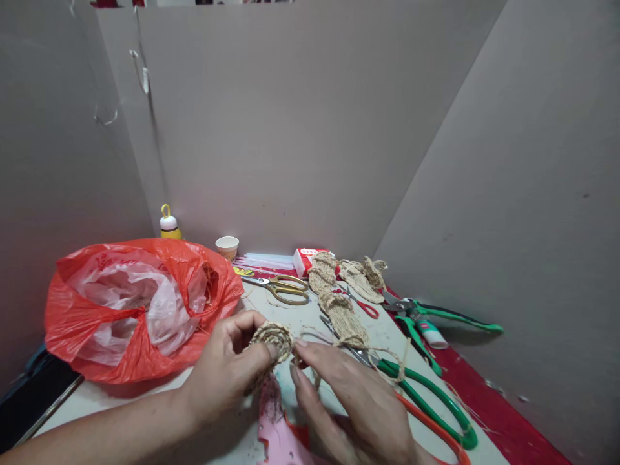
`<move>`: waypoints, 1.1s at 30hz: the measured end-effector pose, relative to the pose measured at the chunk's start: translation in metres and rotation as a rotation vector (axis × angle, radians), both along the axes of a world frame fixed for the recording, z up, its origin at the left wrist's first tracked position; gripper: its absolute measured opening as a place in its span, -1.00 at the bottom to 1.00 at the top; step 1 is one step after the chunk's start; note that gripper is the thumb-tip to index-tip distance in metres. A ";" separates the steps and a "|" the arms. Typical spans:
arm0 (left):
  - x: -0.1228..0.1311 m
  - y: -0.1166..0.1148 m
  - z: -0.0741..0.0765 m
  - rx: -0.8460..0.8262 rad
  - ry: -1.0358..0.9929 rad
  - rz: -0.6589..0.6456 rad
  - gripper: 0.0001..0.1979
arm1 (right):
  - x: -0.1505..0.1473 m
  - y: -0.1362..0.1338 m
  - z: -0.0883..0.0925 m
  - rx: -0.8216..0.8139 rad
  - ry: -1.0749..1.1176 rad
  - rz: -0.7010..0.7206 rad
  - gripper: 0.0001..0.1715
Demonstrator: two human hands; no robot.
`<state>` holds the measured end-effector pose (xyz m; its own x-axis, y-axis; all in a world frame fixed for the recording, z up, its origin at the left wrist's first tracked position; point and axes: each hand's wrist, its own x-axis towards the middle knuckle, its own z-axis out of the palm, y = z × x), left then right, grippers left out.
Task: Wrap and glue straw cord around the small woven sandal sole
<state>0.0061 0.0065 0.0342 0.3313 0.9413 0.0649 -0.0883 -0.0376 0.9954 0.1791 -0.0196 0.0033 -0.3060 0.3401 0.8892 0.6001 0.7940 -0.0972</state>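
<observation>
My left hand (227, 365) is closed around a small round coil of twisted straw cord (275, 339), its thumb pressed on the coil's front. My right hand (358, 403) is at the coil's right edge, its fingers bent in a pinch where a thin straw strand seems to run; the fingers partly hide that strand. Below the coil lies a pink sheet (285, 442) with a dark, fuzzy patch. Close to the right hand, bundles of straw cord (341, 316) rest beside large green-handled scissors (436, 400) and an orange handle (431, 426).
A red plastic bag (213, 342) fills the table's left side. Behind stand a yellow bottle (169, 226), a paper cup (227, 247) and a red-white box (305, 260). Gold-handled scissors (288, 289), red-handled scissors (367, 309) and green pruners (450, 315) lie around. Grey panels (290, 129) enclose the table.
</observation>
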 end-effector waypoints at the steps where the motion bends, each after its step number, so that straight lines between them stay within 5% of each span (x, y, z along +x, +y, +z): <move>1: 0.000 0.000 -0.001 -0.017 -0.019 0.004 -0.88 | -0.001 0.000 -0.002 0.004 0.023 -0.004 -0.51; 10: 0.009 -0.011 -0.007 -0.107 -0.105 0.053 -0.85 | -0.013 -0.003 -0.015 -0.146 0.287 -0.043 -0.58; 15: 0.005 -0.007 -0.006 -0.069 -0.072 -0.066 -0.80 | -0.012 -0.001 -0.010 -0.373 0.464 0.016 -0.66; 23: -0.011 0.008 0.009 -0.082 -0.047 -0.043 -0.81 | -0.008 0.000 0.000 -0.423 0.414 0.099 -0.69; 33: -0.014 0.015 0.016 -0.240 0.019 -0.179 -0.95 | -0.004 -0.001 0.001 -0.363 0.264 0.165 -0.62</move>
